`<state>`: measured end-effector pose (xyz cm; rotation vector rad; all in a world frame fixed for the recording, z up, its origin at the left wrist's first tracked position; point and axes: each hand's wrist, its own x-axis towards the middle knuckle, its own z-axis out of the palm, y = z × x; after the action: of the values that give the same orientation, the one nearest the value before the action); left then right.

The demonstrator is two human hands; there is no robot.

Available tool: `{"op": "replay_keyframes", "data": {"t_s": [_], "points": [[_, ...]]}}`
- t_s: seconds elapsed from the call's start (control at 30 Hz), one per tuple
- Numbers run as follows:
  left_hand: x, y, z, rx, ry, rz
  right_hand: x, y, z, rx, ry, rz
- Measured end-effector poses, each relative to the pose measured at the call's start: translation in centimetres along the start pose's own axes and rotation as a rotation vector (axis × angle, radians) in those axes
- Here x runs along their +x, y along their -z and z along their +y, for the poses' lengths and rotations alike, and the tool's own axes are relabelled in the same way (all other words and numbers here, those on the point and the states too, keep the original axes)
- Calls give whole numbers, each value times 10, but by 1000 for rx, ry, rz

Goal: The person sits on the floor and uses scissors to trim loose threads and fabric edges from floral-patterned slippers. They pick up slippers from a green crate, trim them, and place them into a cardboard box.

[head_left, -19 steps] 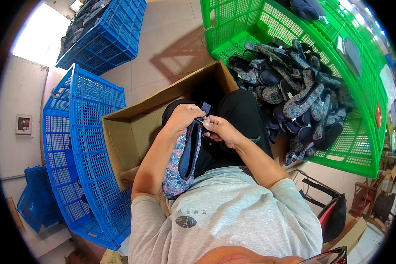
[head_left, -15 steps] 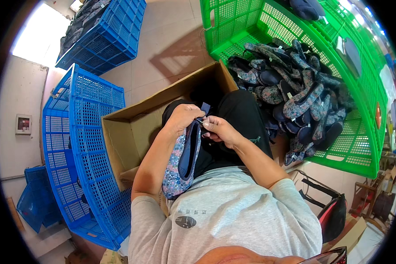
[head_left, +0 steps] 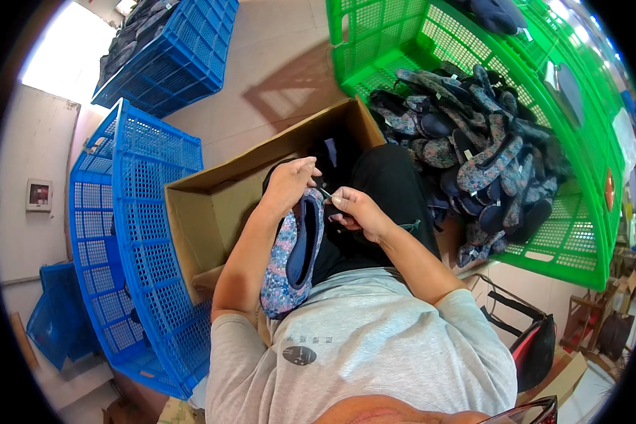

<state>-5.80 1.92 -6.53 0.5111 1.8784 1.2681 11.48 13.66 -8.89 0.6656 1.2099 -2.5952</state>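
A flowered blue-and-pink slip-on shoe [head_left: 281,272] with a dark blue lining lies across my lap, its opening facing up. My left hand [head_left: 288,187] is closed on its far end, some fingers lifted off. Beside that end, my right hand [head_left: 360,213] pinches a small, thin metal-tipped tool [head_left: 326,193]; the fingers hide most of it, so its kind is unclear. The tip is at the shoe's edge. A small dark blue strip [head_left: 331,150] is apart from both hands, above the open cardboard box [head_left: 208,222] in front of me.
To the right stands a green mesh crate [head_left: 579,244] heaped with flowered shoes [head_left: 489,164]. Blue mesh crates [head_left: 159,247] are on the left, and another blue crate [head_left: 184,63] farther off holds dark shoes. A black-and-red bag [head_left: 537,346] is at the lower right.
The dark blue strip has come away from my left hand's fingers and moved into the space over the box. My left fingers have spread a little; the shoe has hardly moved.
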Motion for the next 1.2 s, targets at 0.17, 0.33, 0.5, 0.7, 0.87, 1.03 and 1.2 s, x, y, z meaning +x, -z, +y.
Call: {"op": "replay_keyframes", "data": {"t_s": [0.17, 0.33, 0.5, 0.7, 0.87, 1.03, 1.2], "points": [[-29, 13, 22, 139, -89, -44, -8, -3, 3, 3, 76, -23], [-63, 18, 33, 254, -276, -204, -8, -3, 13, -17, 196, -65], [-66, 24, 24, -167, -164, -316, -9, -8, 16, -82, 235, -93], [-64, 20, 6, -130, -246, -196, -10, -13, 18, -178, 324, -110], [-63, 12, -1, -93, -288, -113, -6, -11, 23, -307, 407, -72], [-65, 7, -2, -68, -321, -83, -6, -11, 25, -422, 452, -25], [-66, 9, -7, -46, -333, -64, -5, -15, 25, -530, 482, -10]]}}
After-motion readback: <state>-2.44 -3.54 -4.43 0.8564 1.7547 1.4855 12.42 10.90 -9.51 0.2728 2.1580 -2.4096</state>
